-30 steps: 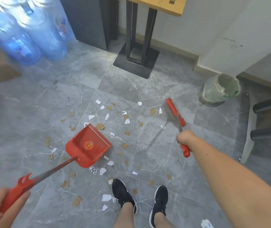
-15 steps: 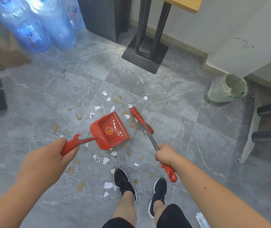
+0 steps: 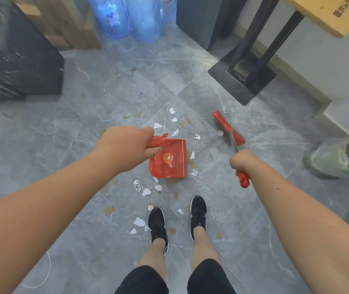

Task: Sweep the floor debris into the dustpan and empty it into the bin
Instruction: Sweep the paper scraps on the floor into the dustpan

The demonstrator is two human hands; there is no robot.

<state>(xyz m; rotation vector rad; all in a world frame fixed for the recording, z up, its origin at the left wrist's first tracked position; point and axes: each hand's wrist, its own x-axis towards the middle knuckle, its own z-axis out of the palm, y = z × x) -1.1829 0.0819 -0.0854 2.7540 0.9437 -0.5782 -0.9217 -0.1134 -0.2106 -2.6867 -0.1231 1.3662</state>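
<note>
Left hand (image 3: 126, 145) gripping the red dustpan (image 3: 169, 161) handle, right hand (image 3: 243, 162) closing around the brush (image 3: 228, 129) handle, brush head pointing to 11 o'clock, paper scraps (image 3: 146, 190) lying around, bin (image 3: 339, 159) sitting at 3 o'clock.

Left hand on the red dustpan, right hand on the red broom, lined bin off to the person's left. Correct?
Not quite. The bin sits to the person's right, as the head view shows. The rest holds: left hand on the red dustpan, right hand on the red broom.
</note>
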